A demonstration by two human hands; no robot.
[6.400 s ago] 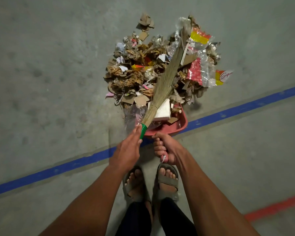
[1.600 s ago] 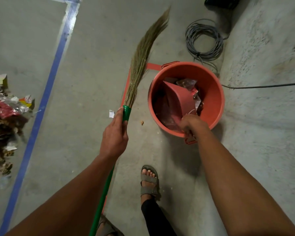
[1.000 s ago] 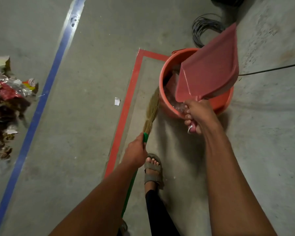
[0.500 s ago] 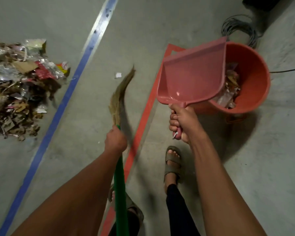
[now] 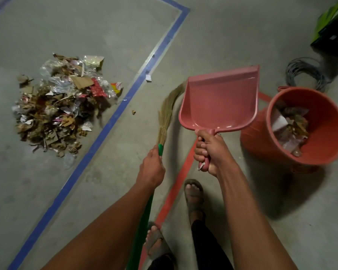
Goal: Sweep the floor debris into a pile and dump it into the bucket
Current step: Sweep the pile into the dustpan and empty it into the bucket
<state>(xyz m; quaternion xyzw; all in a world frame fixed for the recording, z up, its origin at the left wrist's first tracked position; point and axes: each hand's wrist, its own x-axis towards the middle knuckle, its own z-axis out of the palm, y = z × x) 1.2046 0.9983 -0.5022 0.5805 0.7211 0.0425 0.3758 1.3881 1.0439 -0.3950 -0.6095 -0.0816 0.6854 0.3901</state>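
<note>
1. Now away from the bucket (image 5: pixel 308 133): dustpan (image 5: pixel 219 102) lifted clear of the rim and swung left, pan face empty where a moment ago it tipped into the bucket.
2. Right hand (image 5: pixel 209 151) wrapped tight round the dustpan handle, fingers curled fully about it, pan held off the floor.
3. Left hand (image 5: pixel 151 168) closed round the green shaft of the broom (image 5: pixel 164 117) just below the bristles, tips trailing toward the floor beside the dustpan.
4. Inside the bucket: cardboard scraps, paper and plastic film resting at the bottom, so one load delivered.
5. Still on the floor, well left of the blue tape line (image 5: pixel 113 121): debris pile (image 5: pixel 61 106), large, mixed card, foil and wrappers, apparently undiminished in bulk.
6. Stray bits lying apart from the pile: a white scrap (image 5: pixel 148 77) by the blue line and a small brown crumb (image 5: pixel 133 112) just right of it.
7. Judged partway through: more scoops needed, with a return to the pile likely next.
8. Off to the right, beyond the bucket: coiled grey cable (image 5: pixel 304 75), a snag risk only if stepped toward.
</note>
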